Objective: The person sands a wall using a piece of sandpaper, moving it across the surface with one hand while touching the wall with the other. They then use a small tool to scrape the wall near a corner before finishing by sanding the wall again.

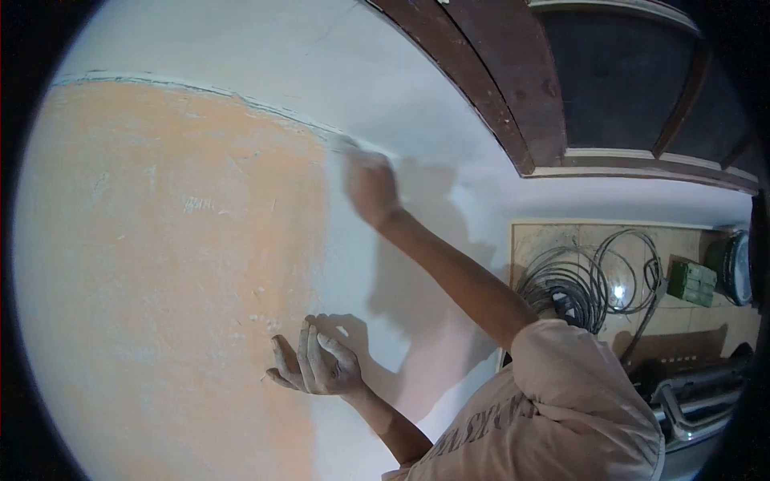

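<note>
A blurred right hand [372, 187], grip unclear, is at a brittle-looking seam [277, 111] in the wall [192, 248], likely best pinched along its lip. The left hand [322, 365] hangs loosely spread.

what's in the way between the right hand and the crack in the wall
Nothing visible: the right hand is by one end of the crack, though blur hides whether it holds anything. The left hand is away from both.
</note>
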A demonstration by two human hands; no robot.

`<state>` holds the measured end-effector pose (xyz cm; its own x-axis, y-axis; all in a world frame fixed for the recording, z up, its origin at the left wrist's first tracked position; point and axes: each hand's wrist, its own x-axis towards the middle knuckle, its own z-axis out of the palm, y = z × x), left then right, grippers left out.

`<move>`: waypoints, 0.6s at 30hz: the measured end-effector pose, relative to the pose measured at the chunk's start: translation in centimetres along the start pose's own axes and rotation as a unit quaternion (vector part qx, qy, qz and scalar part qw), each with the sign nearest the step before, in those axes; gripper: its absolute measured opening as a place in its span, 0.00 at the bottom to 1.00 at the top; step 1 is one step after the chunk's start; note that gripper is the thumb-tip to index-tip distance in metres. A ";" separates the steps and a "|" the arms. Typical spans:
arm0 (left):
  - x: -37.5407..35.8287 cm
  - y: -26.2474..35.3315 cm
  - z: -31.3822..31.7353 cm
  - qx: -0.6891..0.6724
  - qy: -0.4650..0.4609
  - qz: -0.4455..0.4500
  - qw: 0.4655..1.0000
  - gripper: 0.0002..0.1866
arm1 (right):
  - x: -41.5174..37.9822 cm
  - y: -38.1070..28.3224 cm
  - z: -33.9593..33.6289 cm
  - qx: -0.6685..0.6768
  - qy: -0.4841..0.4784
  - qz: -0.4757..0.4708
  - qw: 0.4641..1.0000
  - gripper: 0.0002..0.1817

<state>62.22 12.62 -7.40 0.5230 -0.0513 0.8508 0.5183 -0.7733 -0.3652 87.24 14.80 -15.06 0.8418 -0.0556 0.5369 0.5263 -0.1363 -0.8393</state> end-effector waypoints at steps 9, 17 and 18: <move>0.6 0.8 0.3 -0.015 0.022 0.003 1.000 0.08 | 3.8 -5.9 -1.5 0.105 0.143 -0.139 0.974 0.24; 0.5 0.6 -0.1 -0.003 0.015 0.002 1.000 0.08 | -0.3 -1.0 -1.6 0.010 -0.141 0.130 0.981 0.23; 0.6 0.7 -0.1 -0.004 0.016 -0.002 1.000 0.08 | -0.3 -2.3 0.2 0.026 -0.006 -0.004 1.000 0.23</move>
<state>62.87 11.98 -7.17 0.4991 -0.0676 0.8639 0.5152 -0.7785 -0.3586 85.80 15.30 -13.31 0.8393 -0.0424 0.5421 0.5376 -0.0853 -0.8389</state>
